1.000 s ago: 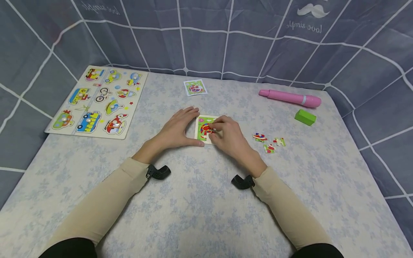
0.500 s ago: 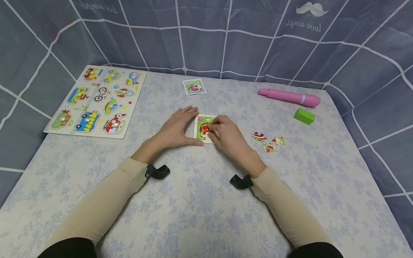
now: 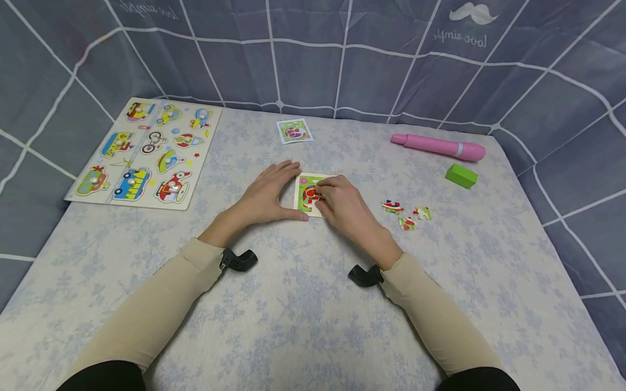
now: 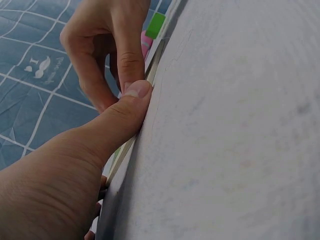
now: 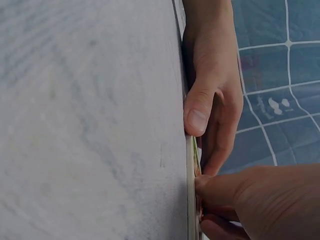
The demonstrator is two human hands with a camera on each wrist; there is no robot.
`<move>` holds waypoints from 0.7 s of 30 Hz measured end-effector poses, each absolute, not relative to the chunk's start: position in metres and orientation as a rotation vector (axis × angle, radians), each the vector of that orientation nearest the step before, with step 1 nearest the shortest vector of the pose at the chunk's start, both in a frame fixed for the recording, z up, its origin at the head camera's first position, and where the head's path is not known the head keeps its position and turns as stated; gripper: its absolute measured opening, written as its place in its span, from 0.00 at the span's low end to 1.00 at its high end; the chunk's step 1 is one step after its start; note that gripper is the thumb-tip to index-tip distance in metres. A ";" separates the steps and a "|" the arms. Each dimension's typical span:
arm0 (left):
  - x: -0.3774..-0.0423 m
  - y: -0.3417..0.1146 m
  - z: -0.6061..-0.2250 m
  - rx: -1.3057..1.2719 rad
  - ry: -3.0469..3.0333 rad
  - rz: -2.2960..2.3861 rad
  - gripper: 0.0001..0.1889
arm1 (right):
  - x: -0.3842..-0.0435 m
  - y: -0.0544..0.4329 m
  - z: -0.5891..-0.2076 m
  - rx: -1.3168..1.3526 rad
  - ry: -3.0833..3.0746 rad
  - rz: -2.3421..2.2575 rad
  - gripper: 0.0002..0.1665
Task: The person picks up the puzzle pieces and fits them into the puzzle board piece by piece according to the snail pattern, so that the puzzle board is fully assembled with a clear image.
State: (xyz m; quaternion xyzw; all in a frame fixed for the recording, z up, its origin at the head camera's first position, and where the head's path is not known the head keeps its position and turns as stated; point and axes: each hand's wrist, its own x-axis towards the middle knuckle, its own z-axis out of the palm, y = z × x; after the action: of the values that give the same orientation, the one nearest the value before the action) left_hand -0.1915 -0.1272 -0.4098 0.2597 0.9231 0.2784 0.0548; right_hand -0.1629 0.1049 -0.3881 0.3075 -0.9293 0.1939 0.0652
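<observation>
A small white-rimmed jigsaw board [image 3: 296, 196] with a green and red picture lies between my hands in the head view. My left hand [image 3: 266, 196] rests along its left side, fingers and thumb spread. In the left wrist view the left thumb [image 4: 117, 115] lies against the board's near edge. Over the board's right half, my right hand [image 3: 348, 209] has index finger and thumb bent together, pinching a small jigsaw piece [image 3: 320, 199] at the board's surface. That hand covers much of the right part of the picture. Several loose jigsaw pieces [image 3: 407, 223] lie to its right.
A vehicle puzzle board [image 3: 146, 157] lies at the left. A small picture card [image 3: 294, 131] is behind the hands. At the back right are a pink pen-like stick [image 3: 435, 146] and a green block [image 3: 461, 176]. A grey-blue checked curtain [image 3: 313, 60] borders the table.
My right fingers have shifted slightly over the jigsaw board, staying at the same spot with the piece. The left hand has kept its place, and the loose pieces lie as before.
</observation>
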 end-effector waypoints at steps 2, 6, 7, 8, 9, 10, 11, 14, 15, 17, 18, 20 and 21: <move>-0.192 -0.127 -0.409 0.792 2.801 0.845 0.60 | -0.162 0.105 -0.388 0.931 -2.800 0.575 0.18; -0.192 -0.128 -0.408 0.797 2.802 0.843 0.60 | -0.162 0.105 -0.388 0.951 -2.788 0.559 0.16; -0.192 -0.128 -0.408 0.798 2.805 0.841 0.60 | -0.162 0.105 -0.388 0.956 -2.788 0.552 0.15; -0.192 -0.128 -0.408 0.800 2.807 0.840 0.60 | -0.162 0.104 -0.388 0.961 -2.790 0.548 0.15; -0.192 -0.128 -0.408 0.801 2.809 0.839 0.60 | -0.162 0.104 -0.388 0.965 -2.794 0.548 0.15; -0.192 -0.129 -0.408 0.800 2.811 0.840 0.60 | -0.163 0.103 -0.388 0.969 -2.799 0.547 0.16; -0.192 -0.129 -0.408 0.799 2.811 0.842 0.60 | -0.163 0.103 -0.388 0.969 -2.803 0.551 0.16; -0.191 -0.130 -0.408 0.795 2.810 0.848 0.60 | -0.163 0.103 -0.388 0.948 -2.824 0.614 0.19; -0.191 -0.129 -0.408 0.795 2.807 0.849 0.60 | -0.162 0.104 -0.389 0.933 -2.827 0.647 0.19; -0.190 -0.129 -0.408 0.800 2.803 0.851 0.60 | -0.162 0.107 -0.389 0.892 -2.829 0.735 0.20; -0.190 -0.128 -0.408 0.801 2.802 0.851 0.60 | -0.162 0.109 -0.389 0.873 -2.823 0.780 0.20; -0.190 -0.128 -0.408 0.800 2.800 0.855 0.60 | -0.162 0.114 -0.389 0.844 -2.803 0.849 0.19; -0.190 -0.127 -0.408 0.795 2.799 0.858 0.60 | -0.162 0.118 -0.389 0.827 -2.792 0.876 0.19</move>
State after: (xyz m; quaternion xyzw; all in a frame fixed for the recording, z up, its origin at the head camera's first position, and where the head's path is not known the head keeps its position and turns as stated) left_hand -0.1898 -0.1271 -0.4076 0.2618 0.9213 0.2823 0.0539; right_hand -0.1622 0.1177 -0.3895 0.2716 -0.9170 0.2876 0.0502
